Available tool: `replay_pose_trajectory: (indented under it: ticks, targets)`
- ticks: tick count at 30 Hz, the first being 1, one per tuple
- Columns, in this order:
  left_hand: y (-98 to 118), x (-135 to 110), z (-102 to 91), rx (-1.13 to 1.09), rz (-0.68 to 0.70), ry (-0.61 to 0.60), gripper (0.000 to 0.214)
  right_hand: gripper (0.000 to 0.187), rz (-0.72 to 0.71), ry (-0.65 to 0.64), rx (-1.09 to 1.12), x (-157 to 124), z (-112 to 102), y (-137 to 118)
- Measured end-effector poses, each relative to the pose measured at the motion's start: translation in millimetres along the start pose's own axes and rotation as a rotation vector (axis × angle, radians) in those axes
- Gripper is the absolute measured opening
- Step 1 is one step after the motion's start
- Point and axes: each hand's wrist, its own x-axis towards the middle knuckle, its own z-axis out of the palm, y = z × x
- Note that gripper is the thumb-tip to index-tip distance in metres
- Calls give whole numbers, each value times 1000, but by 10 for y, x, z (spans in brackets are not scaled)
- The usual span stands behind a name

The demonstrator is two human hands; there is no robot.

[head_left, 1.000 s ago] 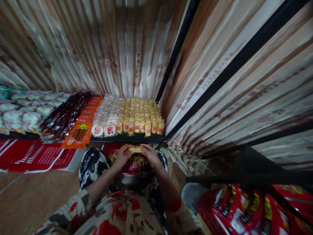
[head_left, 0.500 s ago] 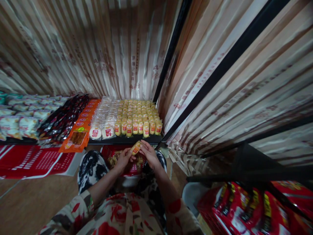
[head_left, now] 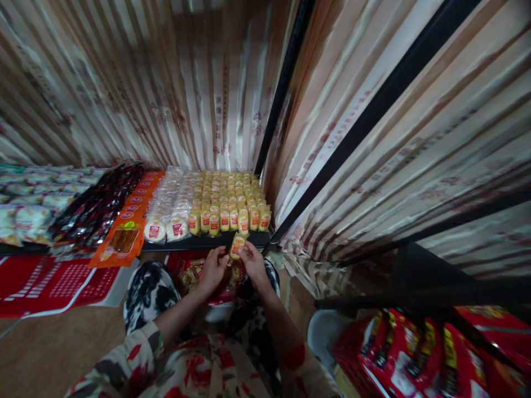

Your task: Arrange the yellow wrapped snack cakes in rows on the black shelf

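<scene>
Between the thumb and fingers of my right hand [head_left: 254, 265] is a small yellow wrapped snack cake [head_left: 237, 247] with a red and white label, tilted nearly upright. My left hand [head_left: 214, 271] is just left of it, its fingers loosely bent and their tips close to the wrapper; whether they touch it is hard to see. Below both hands, between the knees, a red basket [head_left: 171, 262] holds more yellow wrapped pieces [head_left: 191, 277]. In front, rows of the same yellow snack cakes [head_left: 226, 202] stand on a black shelf [head_left: 203, 242].
Left of the yellow rows lie round white packets [head_left: 176, 204], an orange packet [head_left: 130, 226], dark packets [head_left: 99, 207] and white packets [head_left: 35, 218]. Pleated curtains [head_left: 186, 83] and black frame bars [head_left: 352, 132] enclose the shelf. Red bags [head_left: 431, 354] sit lower right.
The snack cake has turned more upright and moved slightly right, held in my right hand. My left hand has drawn away from its front. The view has shifted slightly.
</scene>
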Motion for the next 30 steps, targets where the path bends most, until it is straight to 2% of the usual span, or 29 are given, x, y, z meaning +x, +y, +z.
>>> replay_pose_trajectory:
  ticks: [3,7,12,18,23,30]
  targets:
    - [65,109,-32,141,135,49,29,39,-89,53,-137,114,-6,17]
    - [105,323,6,79,66,33,32,36,-178,38,-214,268,54,50]
    - [19,555,82,-65,-48,-6,16,39,-208,26,-277,359,88,79]
    - [42,592,209,-156,-109,101,9,38,-348,66,-458,303,93,18]
    - [157,613,307,-124,-116,172,8,36,-476,246,-705,331,74,-39]
    - [194,718,381,-62,-88,188,10,41,-423,303,-840,492,-13,85]
